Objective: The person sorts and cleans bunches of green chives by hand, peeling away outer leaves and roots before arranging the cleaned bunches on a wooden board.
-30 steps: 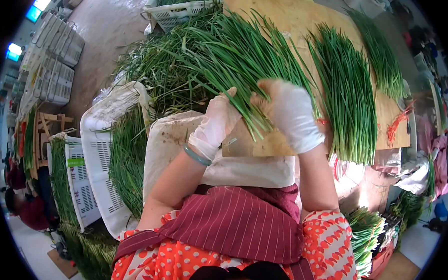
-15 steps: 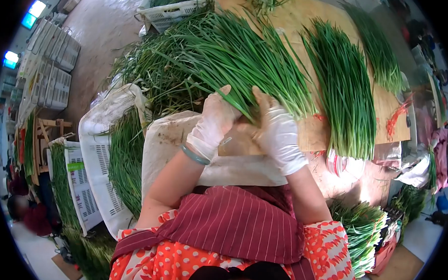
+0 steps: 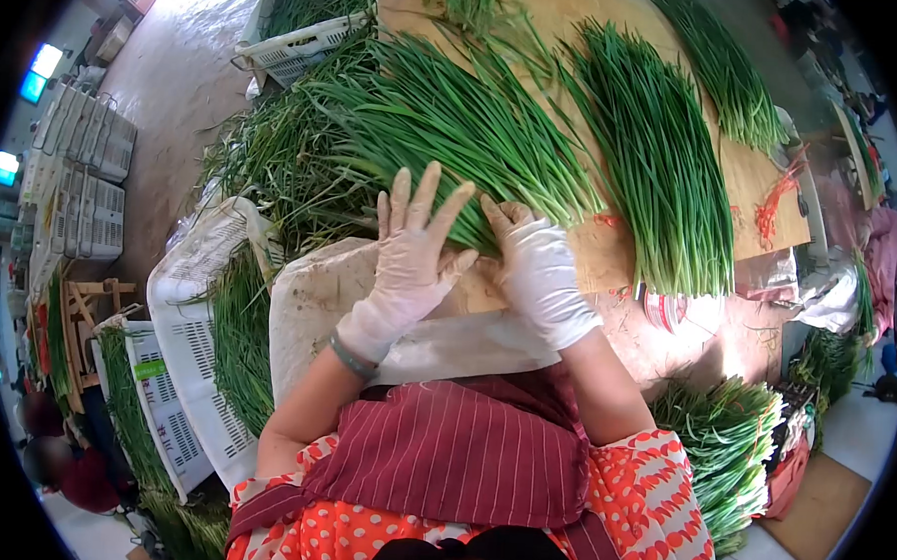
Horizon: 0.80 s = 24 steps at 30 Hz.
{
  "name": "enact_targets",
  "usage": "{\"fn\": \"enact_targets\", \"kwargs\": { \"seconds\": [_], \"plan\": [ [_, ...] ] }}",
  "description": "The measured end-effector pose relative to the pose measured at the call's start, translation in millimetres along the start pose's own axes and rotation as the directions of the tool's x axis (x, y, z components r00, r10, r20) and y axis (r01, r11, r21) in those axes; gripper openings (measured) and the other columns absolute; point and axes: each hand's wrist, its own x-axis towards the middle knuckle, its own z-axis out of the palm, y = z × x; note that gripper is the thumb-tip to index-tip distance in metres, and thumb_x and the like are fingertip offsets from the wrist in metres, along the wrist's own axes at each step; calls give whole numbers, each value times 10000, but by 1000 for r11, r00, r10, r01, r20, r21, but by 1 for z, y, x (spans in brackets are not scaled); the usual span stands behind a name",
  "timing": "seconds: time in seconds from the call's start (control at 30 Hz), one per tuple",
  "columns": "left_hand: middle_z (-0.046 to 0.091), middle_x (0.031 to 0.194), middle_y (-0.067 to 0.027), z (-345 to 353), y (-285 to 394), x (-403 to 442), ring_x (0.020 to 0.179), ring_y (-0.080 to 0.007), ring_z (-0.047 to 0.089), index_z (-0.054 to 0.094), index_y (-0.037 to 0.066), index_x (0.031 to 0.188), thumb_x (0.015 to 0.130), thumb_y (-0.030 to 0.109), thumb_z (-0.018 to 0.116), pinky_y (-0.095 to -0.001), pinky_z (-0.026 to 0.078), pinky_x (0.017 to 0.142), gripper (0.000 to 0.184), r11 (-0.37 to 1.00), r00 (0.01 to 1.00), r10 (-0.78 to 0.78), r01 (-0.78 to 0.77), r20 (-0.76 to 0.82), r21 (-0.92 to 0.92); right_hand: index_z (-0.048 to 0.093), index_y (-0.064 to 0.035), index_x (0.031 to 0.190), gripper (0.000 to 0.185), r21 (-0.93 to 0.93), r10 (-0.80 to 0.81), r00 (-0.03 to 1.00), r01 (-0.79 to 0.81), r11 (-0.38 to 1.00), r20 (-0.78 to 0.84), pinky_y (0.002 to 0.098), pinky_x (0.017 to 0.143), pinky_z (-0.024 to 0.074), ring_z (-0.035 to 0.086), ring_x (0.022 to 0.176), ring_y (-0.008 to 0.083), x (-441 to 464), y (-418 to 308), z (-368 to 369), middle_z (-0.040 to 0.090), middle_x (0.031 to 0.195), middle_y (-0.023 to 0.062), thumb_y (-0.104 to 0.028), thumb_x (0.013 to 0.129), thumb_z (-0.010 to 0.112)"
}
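Observation:
A loose heap of garlic chives (image 3: 465, 121) lies across the wooden board (image 3: 594, 261), pale stem ends toward the lower right. Both of my hands wear thin whitish gloves. My left hand (image 3: 406, 263) is open, fingers spread, its fingertips over the near left edge of the heap. Close beside it, my right hand (image 3: 537, 269) has its fingers curled in at the heap's near edge, closed on some chives there; its palm side is hidden. To the right lies a tidy bundle of chives (image 3: 664, 159), with another bundle (image 3: 723, 77) beyond it.
Tangled leaves (image 3: 284, 153) spill off the board's left side. White crates (image 3: 197, 319) with chives stand at my left. Red ties (image 3: 775, 199) lie near the board's right edge. Stacked chives (image 3: 726, 452) sit low on the right. A person (image 3: 85, 474) is at far left.
My left hand has moved left from the near edge of the heap and its fingers have spread. My right hand stays by the stems. The whole view has shifted slightly.

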Motion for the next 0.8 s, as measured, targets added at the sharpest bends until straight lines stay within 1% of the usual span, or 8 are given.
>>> {"fn": "enact_targets", "kwargs": {
  "seconds": [0.07, 0.2, 0.37, 0.4, 0.5, 0.53, 0.67, 0.8],
  "plan": [
    [240, 1497, -130, 18, -12, 0, 1373, -384, 176, 363, 231, 1415, 839, 396, 581, -567, 105, 1102, 638, 1000, 999, -3, 2, 54, 20, 605, -110, 1134, 446, 279, 32, 974, 33, 960, -226, 417, 746, 442, 582, 880, 286, 3, 15, -9, 617, 1003, 107, -361, 770, 667],
    [231, 1506, -115, 16, -11, 2, 1374, -399, 169, 370, 250, 1414, 863, 456, 525, -593, 80, 1096, 609, 1000, 998, 8, -10, 69, 30, 631, -118, 1054, 353, 40, 295, 894, -300, 953, -336, 416, 751, 442, 587, 857, 289, 11, 33, -15, 630, 940, 100, -301, 756, 685],
    [235, 1506, -99, 11, -4, 12, 1376, -377, 184, 412, 252, 1388, 862, 373, 554, -570, 100, 1105, 558, 996, 998, 57, -56, -16, 66, 680, -111, 892, 135, 382, 95, 943, 35, 923, -318, 380, 630, 461, 600, 755, 267, 8, 23, 1, 638, 810, 85, -152, 764, 665],
    [235, 1506, -99, 13, -4, 12, 1376, -377, 184, 412, 252, 1388, 862, 373, 554, -570, 100, 1105, 558, 996, 998, 54, -53, -15, 66, 684, -114, 865, 121, 262, -44, 914, 161, 951, -403, 368, 566, 462, 602, 697, 262, 7, 21, 3, 638, 785, 84, -110, 744, 682],
    [273, 1486, -95, 21, -7, 12, 1369, -366, 204, 458, 237, 1350, 854, 328, 573, -557, 123, 1108, 517, 987, 992, 122, -125, 34, 105, 681, -116, 876, 123, 492, -47, 899, 281, 824, -435, 378, 553, 461, 598, 657, 270, -1, 22, 15, 636, 758, 77, -109, 753, 682],
    [291, 1474, -90, 24, -9, 10, 1366, -357, 213, 464, 233, 1342, 862, 325, 562, -550, 130, 1108, 499, 990, 993, 109, -112, 47, 89, 680, -118, 886, 109, 719, 124, 929, 179, 672, -348, 384, 597, 464, 607, 695, 278, -2, 18, 7, 642, 776, 77, -144, 781, 670],
    [323, 1454, -83, 27, -9, 6, 1358, -342, 235, 470, 225, 1334, 875, 311, 545, -534, 147, 1108, 473, 995, 993, 78, -83, 83, 61, 673, -117, 893, 164, 280, 293, 883, -196, 940, -366, 395, 661, 465, 621, 743, 285, 21, 35, -3, 653, 790, 79, -232, 777, 682],
    [316, 1456, -90, 24, -8, 12, 1350, -351, 244, 446, 232, 1355, 863, 275, 555, -533, 155, 1107, 506, 998, 998, 56, -56, -18, -7, 683, -121, 842, 165, 248, 241, 941, -182, 952, -237, 400, 667, 463, 623, 732, 281, 39, 42, 22, 650, 767, 84, -261, 755, 694]
  ]
}}
